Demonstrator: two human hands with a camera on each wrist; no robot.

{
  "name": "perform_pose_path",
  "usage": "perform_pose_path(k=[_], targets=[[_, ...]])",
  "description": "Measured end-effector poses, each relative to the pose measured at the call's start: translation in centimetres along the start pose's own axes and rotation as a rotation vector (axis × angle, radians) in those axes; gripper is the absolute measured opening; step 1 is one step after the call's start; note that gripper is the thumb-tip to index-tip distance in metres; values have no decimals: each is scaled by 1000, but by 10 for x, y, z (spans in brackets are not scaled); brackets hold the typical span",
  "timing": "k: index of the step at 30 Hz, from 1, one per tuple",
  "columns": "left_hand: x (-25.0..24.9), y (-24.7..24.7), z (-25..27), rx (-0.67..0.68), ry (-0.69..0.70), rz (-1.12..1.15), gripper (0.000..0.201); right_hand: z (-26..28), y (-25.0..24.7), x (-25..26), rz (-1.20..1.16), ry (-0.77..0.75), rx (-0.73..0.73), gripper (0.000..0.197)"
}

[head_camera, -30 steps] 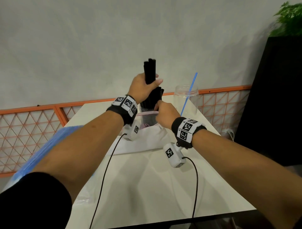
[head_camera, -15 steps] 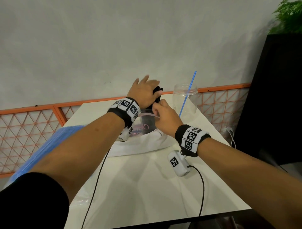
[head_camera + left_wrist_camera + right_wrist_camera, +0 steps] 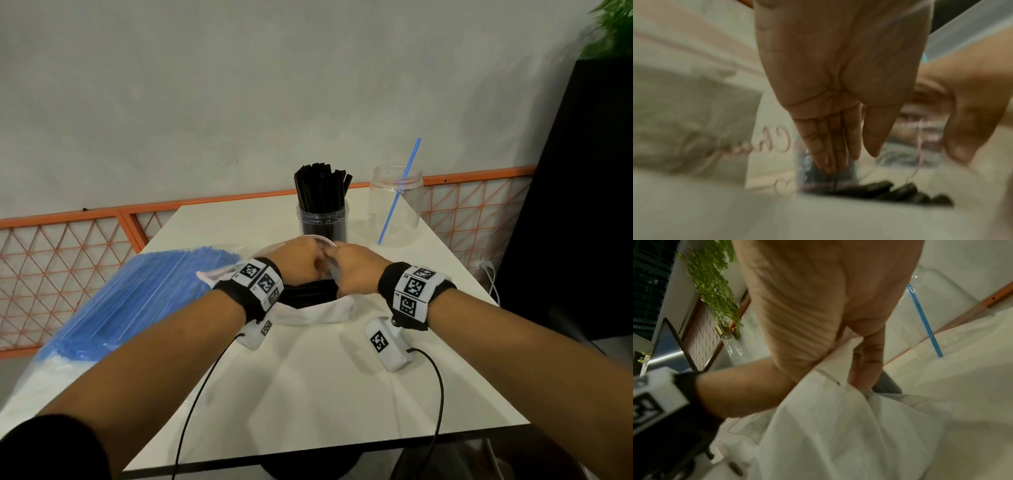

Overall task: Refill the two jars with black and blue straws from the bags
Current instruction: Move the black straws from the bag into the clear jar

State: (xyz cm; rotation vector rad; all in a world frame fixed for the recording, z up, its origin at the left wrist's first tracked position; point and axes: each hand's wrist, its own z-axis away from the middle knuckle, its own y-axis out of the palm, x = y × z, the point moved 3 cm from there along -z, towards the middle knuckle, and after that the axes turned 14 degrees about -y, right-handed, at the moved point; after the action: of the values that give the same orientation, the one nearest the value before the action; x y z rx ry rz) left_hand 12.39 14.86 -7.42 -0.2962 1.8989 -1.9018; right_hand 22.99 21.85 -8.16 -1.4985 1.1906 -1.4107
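A clear jar [image 3: 322,219] packed with black straws [image 3: 320,186] stands at the back of the white table [image 3: 308,394]. To its right, a second clear jar [image 3: 397,209] holds one blue straw [image 3: 399,193]. A white-backed bag [image 3: 322,313] with black straws [image 3: 308,294] lies in front of them. My left hand [image 3: 301,263] is at the bag's mouth; in the left wrist view its fingers [image 3: 828,146] lie straight, pointing into the bag towards the black straws [image 3: 890,191]. My right hand [image 3: 354,270] pinches the bag's rim [image 3: 838,363].
A big clear bag of blue straws [image 3: 137,298] lies along the table's left side. An orange lattice rail [image 3: 85,246] runs behind the table. A dark cabinet [image 3: 582,205] with a plant stands to the right. Two cables trail across the near half of the table.
My left hand let a bundle of black straws go into the jar, then came back down to the bag's mouth. My right hand stayed on the bag's rim.
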Motion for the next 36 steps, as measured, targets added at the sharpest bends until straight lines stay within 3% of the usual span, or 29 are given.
perform_pose_path(k=[4,8,15,24,28,32,36], targets=[[11,25,-16,-11,-63,-166,24,-1,1,-3,-19,-3,-28,80],[12,41,-26,49,-64,-175,28,-1,-3,-9,-67,13,-113,86],[24,46,-33,-15,-93,-147,19,2,-9,-17,-6,12,-184,54],[41,35,-26,-63,-146,35,21,-2,-3,-21,-37,73,-203,56],[45,28,-17,-96,-104,75,20,-5,-5,-25,-93,101,-204,56],[48,21,-9,-151,-134,258,26,-7,-5,-25,-170,113,-180,55],[37,1,2,-131,-79,843,21,-12,-6,-20,-235,130,-160,55]])
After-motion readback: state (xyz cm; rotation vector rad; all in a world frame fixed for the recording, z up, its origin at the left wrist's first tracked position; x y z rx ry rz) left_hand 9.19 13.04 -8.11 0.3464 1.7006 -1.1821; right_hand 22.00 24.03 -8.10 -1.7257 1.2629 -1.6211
